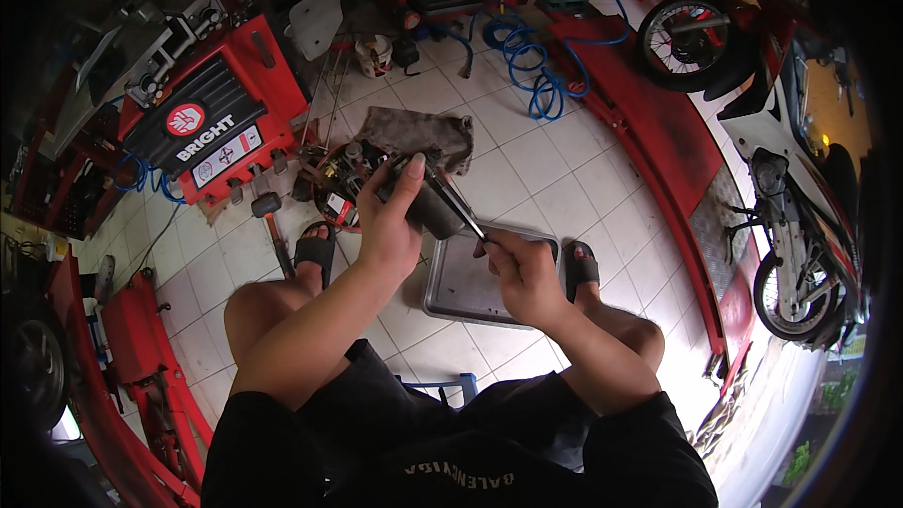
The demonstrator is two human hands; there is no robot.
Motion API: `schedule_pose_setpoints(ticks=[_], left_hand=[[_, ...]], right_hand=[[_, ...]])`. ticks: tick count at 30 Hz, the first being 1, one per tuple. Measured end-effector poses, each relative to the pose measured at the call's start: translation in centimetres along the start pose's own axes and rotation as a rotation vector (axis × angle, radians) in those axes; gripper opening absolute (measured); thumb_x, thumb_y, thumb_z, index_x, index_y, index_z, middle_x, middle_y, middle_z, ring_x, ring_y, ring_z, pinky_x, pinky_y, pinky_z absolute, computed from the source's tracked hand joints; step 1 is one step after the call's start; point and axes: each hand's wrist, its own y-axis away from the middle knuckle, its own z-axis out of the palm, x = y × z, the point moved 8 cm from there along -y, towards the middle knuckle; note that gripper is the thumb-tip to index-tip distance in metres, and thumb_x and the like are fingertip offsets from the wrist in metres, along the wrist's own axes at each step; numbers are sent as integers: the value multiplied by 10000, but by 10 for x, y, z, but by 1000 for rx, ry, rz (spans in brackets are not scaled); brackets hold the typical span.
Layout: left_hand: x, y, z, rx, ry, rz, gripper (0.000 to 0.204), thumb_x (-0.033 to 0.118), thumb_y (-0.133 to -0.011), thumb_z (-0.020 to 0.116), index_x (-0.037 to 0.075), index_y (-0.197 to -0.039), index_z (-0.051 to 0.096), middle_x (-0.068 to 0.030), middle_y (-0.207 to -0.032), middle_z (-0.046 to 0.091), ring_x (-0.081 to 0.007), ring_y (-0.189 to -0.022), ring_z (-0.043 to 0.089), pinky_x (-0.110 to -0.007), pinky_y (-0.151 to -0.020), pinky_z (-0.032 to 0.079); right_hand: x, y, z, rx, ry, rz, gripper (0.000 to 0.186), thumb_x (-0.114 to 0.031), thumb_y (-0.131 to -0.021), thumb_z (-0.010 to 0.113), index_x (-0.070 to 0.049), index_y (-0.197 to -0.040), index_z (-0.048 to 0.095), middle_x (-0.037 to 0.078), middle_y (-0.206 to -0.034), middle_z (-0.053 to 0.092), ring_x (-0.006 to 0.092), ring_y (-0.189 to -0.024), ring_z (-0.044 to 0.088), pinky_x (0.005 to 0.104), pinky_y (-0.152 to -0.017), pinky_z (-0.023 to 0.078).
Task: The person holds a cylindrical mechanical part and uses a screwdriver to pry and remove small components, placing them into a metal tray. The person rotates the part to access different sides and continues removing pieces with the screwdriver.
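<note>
My left hand (393, 216) is raised in front of me, its fingers closed around a dark cylindrical metal part (436, 211) that tilts down toward the right. In my right hand (524, 275), fingers pinched together, is a thin shiny metal rod-like tool (467, 215). The rod lies along the right side of the cylinder; its far end is hard to make out, and whether it touches the part I cannot tell. Below both hands, a shallow grey metal tray (459, 287) rests on the tiled floor between my feet.
A mallet (267, 207) with an orange-and-black handle lies by my left foot. Ahead are a dirty grey rag (400, 124) and a cluster of parts (337, 212). A red machine (273, 61) stands left; a red lift ramp (649, 103), blue hose (534, 61) and motorcycle (779, 198) are right.
</note>
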Motion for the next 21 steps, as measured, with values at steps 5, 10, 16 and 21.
schedule_pose_setpoints(ticks=[5, 10, 16, 21], left_hand=[[14, 4, 18, -104, 61, 14, 341, 197, -961, 716, -31, -1192, 611, -134, -1053, 681, -231, -952, 676, -369, -866, 558], [18, 6, 23, -181, 84, -13, 362, 195, -971, 693, -36, -1233, 598, -154, -1071, 682, -238, -982, 680, -368, -875, 558], [22, 10, 23, -214, 85, 0, 391, 197, -969, 695, -35, -1265, 591, -157, -1081, 684, -238, -995, 683, -363, -877, 560], [10, 4, 20, -115, 128, -108, 375, 251, -958, 712, -7, -1213, 616, -134, -1059, 687, -235, -964, 682, -357, -840, 560]], right_hand=[[0, 5, 9, -209, -379, 123, 229, -115, -1075, 465, 15, -951, 607, -1, -644, 457, 75, -513, 403, 275, -485, 345], [4, 21, 25, -397, -773, 414, 297, -200, -1103, 443, -4, -910, 555, -28, -626, 397, 51, -469, 330, 241, -415, 287], [2, 25, 32, -441, -884, 415, 309, -240, -1106, 449, -14, -912, 533, -33, -621, 370, 40, -465, 308, 232, -401, 276], [1, 23, 23, -394, -804, 438, 331, -289, -1097, 470, -2, -992, 597, -29, -631, 415, 49, -464, 347, 221, -415, 317]])
